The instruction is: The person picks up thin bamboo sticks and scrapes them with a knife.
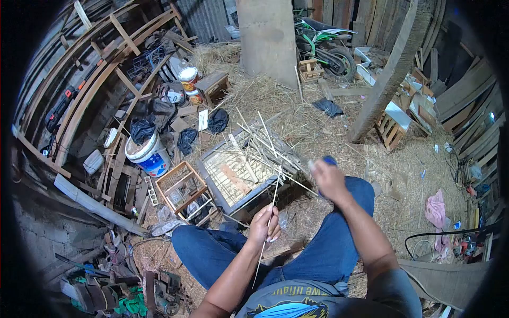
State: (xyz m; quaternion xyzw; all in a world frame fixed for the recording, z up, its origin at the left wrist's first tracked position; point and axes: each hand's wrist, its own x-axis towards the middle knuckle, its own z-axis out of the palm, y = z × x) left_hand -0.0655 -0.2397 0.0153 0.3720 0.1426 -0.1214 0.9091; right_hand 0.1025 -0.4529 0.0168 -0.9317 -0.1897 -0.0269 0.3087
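My left hand (264,225) is closed around a thin pale wooden stick (277,183), which slants up from my lap over the near edge of a shallow framed box. My right hand (330,183) is above my right knee, smeared by motion. A small blue thing (330,160) shows at its fingers; I cannot tell whether it is held. Between my hands and beyond them, a pile of thin sticks (270,148) lies across the framed box (209,183), whose inside is a pale mesh-like surface.
A small wooden cage (183,185) stands left of the box. Further left is a white bucket (151,156) topped with a black bag. A slanting post (384,77) rises at the right, with a green motorbike (328,45) behind. Straw and shavings cover the floor.
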